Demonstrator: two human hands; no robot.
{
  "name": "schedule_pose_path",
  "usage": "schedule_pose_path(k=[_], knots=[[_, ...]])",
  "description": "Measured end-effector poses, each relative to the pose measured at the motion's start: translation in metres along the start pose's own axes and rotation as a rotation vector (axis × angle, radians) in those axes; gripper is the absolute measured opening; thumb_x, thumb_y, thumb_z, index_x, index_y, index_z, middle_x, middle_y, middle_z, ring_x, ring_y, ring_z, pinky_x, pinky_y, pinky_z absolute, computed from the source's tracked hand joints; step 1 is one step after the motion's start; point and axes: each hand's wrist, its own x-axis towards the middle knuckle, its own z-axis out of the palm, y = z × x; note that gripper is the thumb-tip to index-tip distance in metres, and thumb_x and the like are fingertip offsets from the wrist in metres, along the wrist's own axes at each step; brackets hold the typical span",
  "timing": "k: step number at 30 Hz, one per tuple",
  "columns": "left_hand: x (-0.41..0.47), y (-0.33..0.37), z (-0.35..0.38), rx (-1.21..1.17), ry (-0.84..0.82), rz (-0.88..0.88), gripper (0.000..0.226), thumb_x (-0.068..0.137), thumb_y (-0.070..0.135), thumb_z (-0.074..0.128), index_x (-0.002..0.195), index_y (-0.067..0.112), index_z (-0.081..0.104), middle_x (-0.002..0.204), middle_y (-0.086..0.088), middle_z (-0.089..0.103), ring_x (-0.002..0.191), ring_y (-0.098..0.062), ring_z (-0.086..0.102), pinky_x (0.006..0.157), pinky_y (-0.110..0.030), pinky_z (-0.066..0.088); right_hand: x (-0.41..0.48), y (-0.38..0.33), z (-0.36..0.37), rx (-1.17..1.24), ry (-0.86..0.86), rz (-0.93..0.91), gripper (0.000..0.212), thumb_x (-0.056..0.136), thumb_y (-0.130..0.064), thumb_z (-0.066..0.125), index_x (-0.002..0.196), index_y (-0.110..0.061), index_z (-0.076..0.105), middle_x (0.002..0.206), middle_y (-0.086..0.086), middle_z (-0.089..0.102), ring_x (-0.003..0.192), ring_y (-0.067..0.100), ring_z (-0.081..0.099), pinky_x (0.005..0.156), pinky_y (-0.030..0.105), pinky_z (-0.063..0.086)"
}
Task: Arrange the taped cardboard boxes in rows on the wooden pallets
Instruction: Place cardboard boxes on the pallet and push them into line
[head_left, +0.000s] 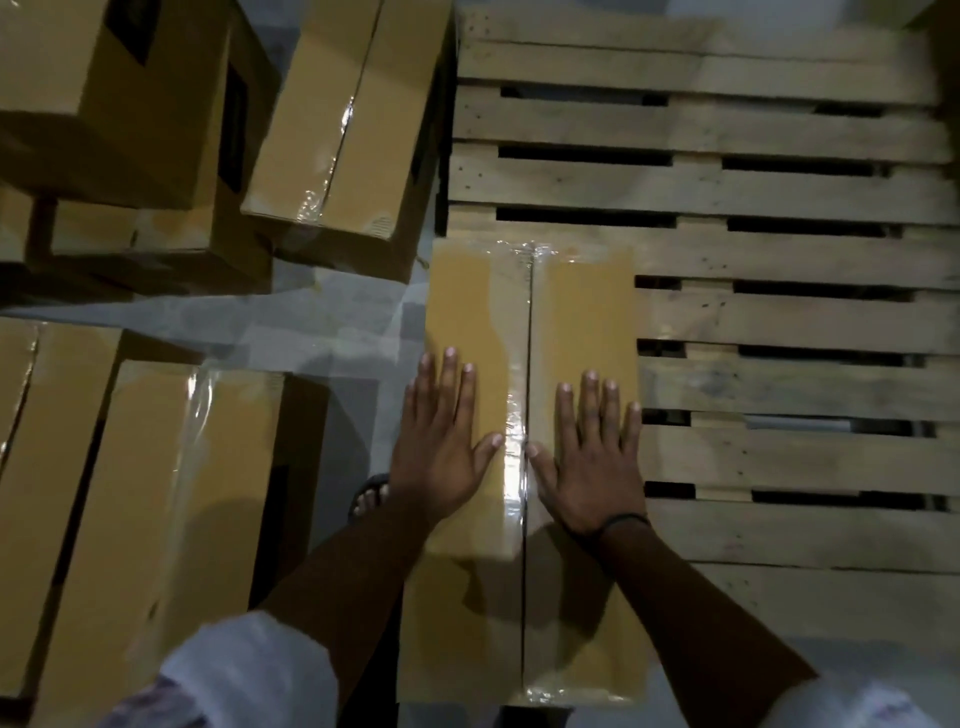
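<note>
On pallet (779, 322) corner — tan box (571, 312), clear-taped centre seam; left hand (441, 457), right hand (597, 462) flat, fingers spread.

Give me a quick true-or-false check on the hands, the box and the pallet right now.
1. The left hand and right hand lie flat on the taped box. True.
2. The pallet is full of boxes. False: most of its slats show uncovered.
3. A strip of clear tape runs along the box's centre seam. True.
4. The other boxes stand right of the pallet. False: left.
5. The right wrist wears a dark band. True.
</note>
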Motion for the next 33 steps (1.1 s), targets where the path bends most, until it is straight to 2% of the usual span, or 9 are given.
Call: schedule_pose_path(k=[5,8,12,14,16,19,23,27,33], knots=[[0.001,-0.001,0.012,0.021,0.048,0.015,0.09,0.101,0.065,0.03,0.164,0.009,-0.002,0.169,-0.016,-0.016,0.155,-0.038,-0.018,0.127,-0.054,0.0,0.0,0.01,0.004,-0.004,0.023,-0.074,0.085,0.101,-0.069,0.014,0.161,-0.012,-0.007,0.166,0.018,-0.022,0.153,0.035,-0.021,0.123,0.061,0.001],[-0.022,0.007,0.011,0.055,-0.026,-0.048,0.091,0.101,0.068,0.023,0.162,0.011,-0.012,0.167,-0.016,-0.026,0.152,-0.039,-0.026,0.126,-0.054,-0.006,-0.027,0.02,0.003,0.126,0.019,0.053,0.087,0.101,-0.07,0.019,0.16,-0.015,-0.014,0.163,0.016,-0.03,0.152,0.035,-0.025,0.124,0.059,-0.003],[-0.074,0.029,0.021,0.018,-0.059,-0.08,0.093,0.099,0.07,0.026,0.162,0.013,-0.013,0.167,-0.014,-0.027,0.152,-0.041,-0.026,0.125,-0.057,-0.002,-0.09,0.043,0.02,0.248,-0.073,0.088,0.085,0.101,-0.067,0.022,0.158,-0.023,-0.022,0.162,0.009,-0.036,0.153,0.033,-0.022,0.124,0.057,0.013],[-0.09,0.036,0.03,0.035,-0.03,-0.101,0.094,0.099,0.069,0.031,0.163,0.012,-0.009,0.168,-0.016,-0.022,0.153,-0.042,-0.021,0.125,-0.06,0.004,-0.106,0.042,0.029,0.328,-0.061,0.071,0.082,0.102,-0.064,0.027,0.16,-0.025,-0.017,0.163,0.005,-0.034,0.156,0.034,-0.002,0.117,0.053,0.035],[-0.096,0.038,0.037,0.062,0.003,-0.117,0.093,0.1,0.068,0.033,0.163,0.012,-0.007,0.168,-0.017,-0.021,0.154,-0.042,-0.019,0.125,-0.06,0.006,-0.11,0.036,0.034,0.379,0.005,0.09,0.08,0.102,-0.061,0.031,0.161,-0.027,-0.011,0.167,0.004,-0.026,0.148,0.035,0.033,0.097,0.046,0.055],[-0.095,0.04,0.044,0.058,0.023,-0.102,0.091,0.102,0.065,0.035,0.163,0.011,-0.006,0.169,-0.017,-0.019,0.154,-0.043,-0.019,0.126,-0.059,0.004,-0.108,0.038,0.044,0.373,0.065,0.087,0.078,0.103,-0.057,0.034,0.162,-0.028,-0.008,0.169,0.006,-0.012,0.128,0.038,0.055,0.082,0.044,0.059],[-0.099,0.039,0.044,0.01,-0.004,-0.102,0.092,0.101,0.067,0.035,0.164,0.013,-0.002,0.17,-0.016,-0.016,0.154,-0.044,-0.019,0.125,-0.059,0.003,-0.113,0.04,0.045,0.332,0.066,0.084,0.077,0.103,-0.057,0.032,0.162,-0.023,-0.004,0.167,0.016,0.001,0.137,0.045,0.041,0.102,0.053,0.048],[-0.105,0.025,0.023,-0.085,-0.065,-0.058,0.09,0.1,0.069,0.031,0.164,0.016,-0.003,0.168,-0.01,-0.025,0.152,-0.034,-0.029,0.126,-0.055,-0.003,-0.113,0.026,0.028,0.185,0.019,0.124,0.08,0.099,-0.066,0.017,0.162,-0.02,0.0,0.168,0.018,-0.004,0.152,0.044,0.007,0.121,0.062,0.013],[-0.175,-0.047,-0.004,-0.16,0.062,-0.23,0.087,0.1,0.072,0.024,0.165,0.019,-0.001,0.17,-0.01,-0.018,0.156,-0.032,-0.018,0.128,-0.05,0.001,-0.127,-0.068,0.002,0.209,0.074,-0.059,0.081,0.1,-0.063,0.023,0.163,-0.017,0.001,0.169,0.014,-0.007,0.156,0.035,-0.004,0.124,0.057,0.009]])
